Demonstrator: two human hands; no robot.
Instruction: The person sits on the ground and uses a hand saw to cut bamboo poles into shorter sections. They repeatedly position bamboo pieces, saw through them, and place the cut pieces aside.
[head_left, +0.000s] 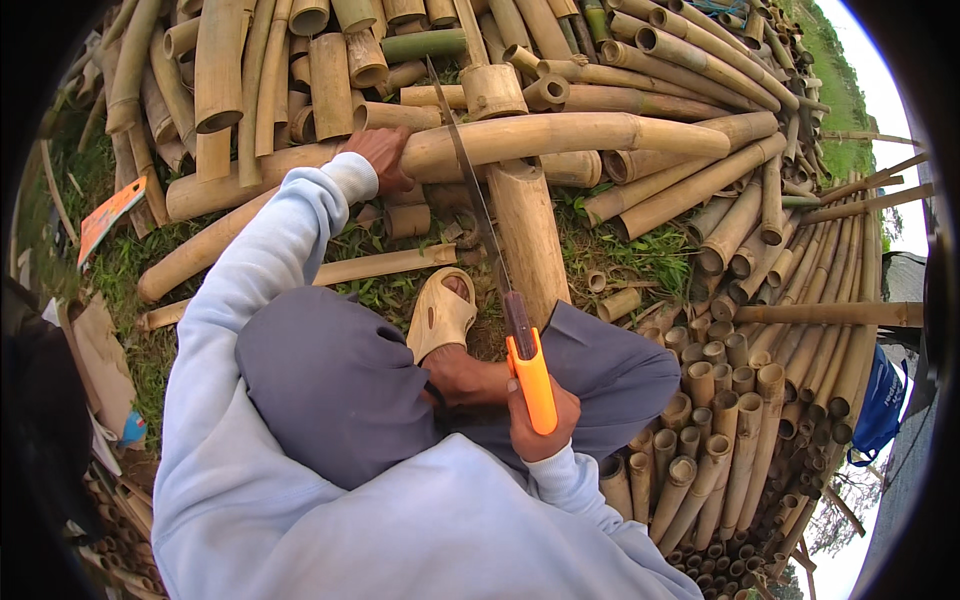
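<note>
A long bamboo pole point(560, 138) lies across a short upright bamboo post point(530, 235) in front of me. My left hand point(382, 158) is closed around the pole, left of the post. In my right hand point(545, 415) is the orange handle of a hand saw point(535, 378), gripped low near my knee. The saw's long dark blade slants up and away, crossing the pole between my left hand and the post. From this view I cannot tell how deep the teeth sit in the bamboo.
Cut bamboo pieces point(330, 85) are heaped at the back. Several bamboo tubes point(720, 440) are stacked on the right. A split bamboo strip point(385, 263) lies on the grass near my sandalled foot point(442, 315). A blue bag point(880, 400) hangs at the far right.
</note>
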